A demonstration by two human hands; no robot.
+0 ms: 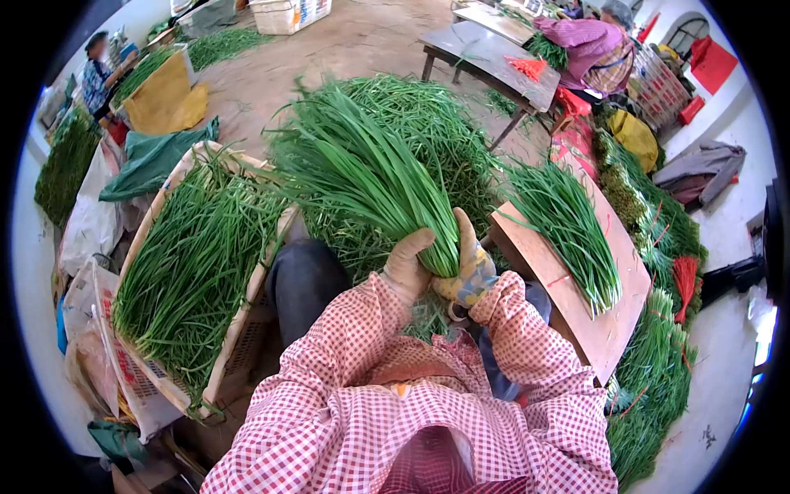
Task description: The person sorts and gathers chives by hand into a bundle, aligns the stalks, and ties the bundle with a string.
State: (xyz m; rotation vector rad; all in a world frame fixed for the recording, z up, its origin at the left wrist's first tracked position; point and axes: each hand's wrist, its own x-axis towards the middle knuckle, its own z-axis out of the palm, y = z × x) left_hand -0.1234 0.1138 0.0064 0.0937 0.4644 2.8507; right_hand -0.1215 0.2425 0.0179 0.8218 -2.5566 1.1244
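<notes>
A thick bunch of green chives [370, 169] is held out in front of me, its leaf tips fanning to the upper left. My left hand [407, 262], in a beige glove, is closed on the near side of its lower end. Around the other side of the butt end, my right hand [471, 270] is closed in a grey, yellow and blue patterned glove. A loose heap of chives [436, 115] lies on the floor beyond. Another bundle of chives [568, 226] rests on a wooden board [613, 329] to the right.
At left, a plastic crate [239, 350] is full of loose chives. Tied bundles [650, 395] are stacked along the right wall, near red ties [685, 284]. Ahead stands a metal-topped table [485, 53]. One person [588, 45] works beside it; another [100, 78] is at far left.
</notes>
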